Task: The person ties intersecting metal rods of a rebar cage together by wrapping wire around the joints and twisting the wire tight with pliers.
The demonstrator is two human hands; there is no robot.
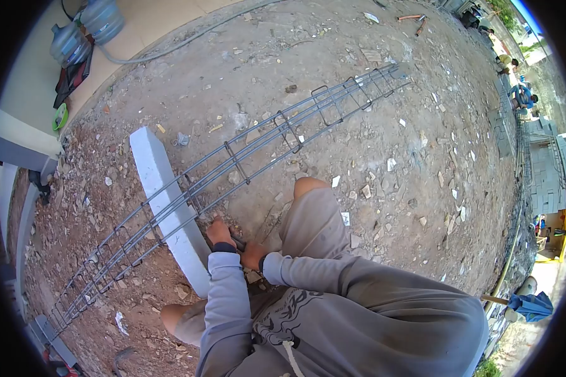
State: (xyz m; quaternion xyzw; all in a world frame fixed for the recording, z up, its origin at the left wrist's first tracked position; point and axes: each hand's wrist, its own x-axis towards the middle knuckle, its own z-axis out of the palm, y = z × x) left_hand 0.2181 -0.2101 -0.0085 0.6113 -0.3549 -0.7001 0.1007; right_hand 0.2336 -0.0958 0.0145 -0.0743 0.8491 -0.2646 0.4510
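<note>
My left hand [219, 231] is closed, just beyond the near end of the white block and close to the lower bars of the rebar cage. My right hand [253, 256] lies close beside it, fingers wrapped round a short dark tool [238, 242] whose kind I cannot make out. Whatever the left fingers hold is hidden. The long rebar cage [289, 129], with its square stirrups, stretches diagonally across the ground. Beneath it lies a long white block [154, 169], which props it up near my left side.
Broken tile and rubble cover the dirt. A grey block [53, 342] sits under the cage's near end. Water jugs [100, 22] and a green bowl [60, 116] stand by the wall. Co-workers [522, 97] crouch far right, near stacked grey blocks [547, 169].
</note>
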